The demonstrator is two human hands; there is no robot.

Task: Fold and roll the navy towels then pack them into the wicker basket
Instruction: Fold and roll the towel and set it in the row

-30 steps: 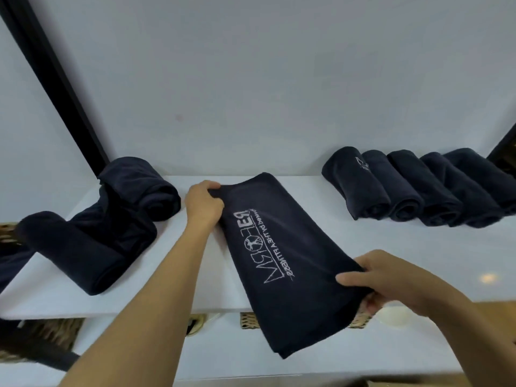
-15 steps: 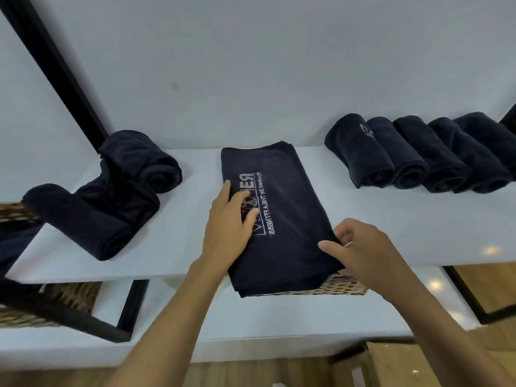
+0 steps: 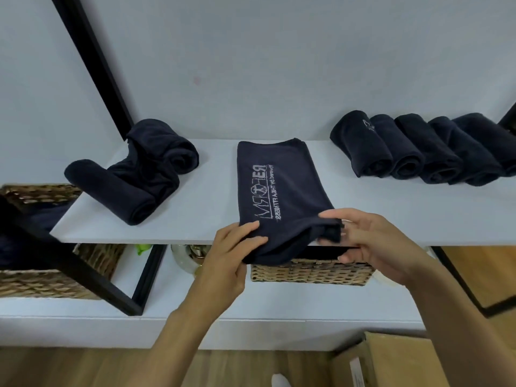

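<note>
A folded navy towel [image 3: 279, 185] with pale lettering lies lengthwise on the white shelf [image 3: 201, 202], its near end hanging over the front edge. My left hand [image 3: 231, 255] grips that end's left corner, thumb on top. My right hand [image 3: 363, 236] pinches the right corner, where the cloth is turned up into a small fold. A wicker basket [image 3: 310, 272] stands on the lower shelf right under the towel's end. Several rolled navy towels [image 3: 418, 152] lie in a row at the shelf's right.
A loose heap of partly rolled navy towels [image 3: 134, 177] lies at the shelf's left. Another wicker basket [image 3: 36, 280] stands at lower left behind a black frame bar [image 3: 83, 277]. A cardboard box [image 3: 405, 361] sits on the wooden floor at lower right.
My left hand has come off the towel's printed face down to its near left corner. Both hands now hold the near end, which has begun to turn up.
</note>
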